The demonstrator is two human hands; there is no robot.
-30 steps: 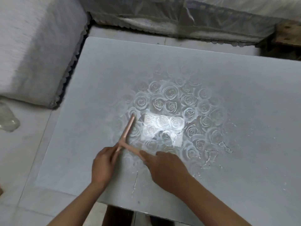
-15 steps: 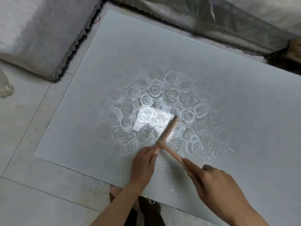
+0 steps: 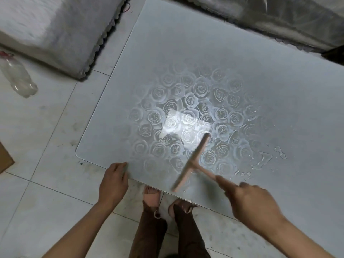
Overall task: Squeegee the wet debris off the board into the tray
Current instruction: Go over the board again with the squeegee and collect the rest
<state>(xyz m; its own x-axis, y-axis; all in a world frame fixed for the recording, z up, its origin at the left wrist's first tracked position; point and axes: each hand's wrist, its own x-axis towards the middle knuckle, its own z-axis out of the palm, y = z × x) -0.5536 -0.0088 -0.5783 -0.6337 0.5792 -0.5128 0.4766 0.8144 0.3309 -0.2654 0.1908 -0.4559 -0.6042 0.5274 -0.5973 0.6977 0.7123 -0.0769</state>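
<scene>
A large pale grey board (image 3: 186,53) with a rose pattern lies flat on the tiled floor. A pink T-shaped squeegee (image 3: 193,162) rests its blade on the board near the front edge. My right hand (image 3: 251,205) grips its handle, index finger stretched along it. My left hand (image 3: 113,181) grips the board's front edge, left of the squeegee. Puddles and drops of water (image 3: 264,161) lie on the board to the right of the blade. No tray is in view.
A clear plastic bottle (image 3: 17,77) lies on the floor at the left. A grey cushioned block (image 3: 55,30) sits at the upper left, and plastic-covered bedding (image 3: 279,19) runs along the back. My feet (image 3: 151,194) stand at the board's front edge.
My left hand has let go of the squeegee blade and moved left to the board's front edge. The squeegee has slid right and toward me. The view has shifted left.
</scene>
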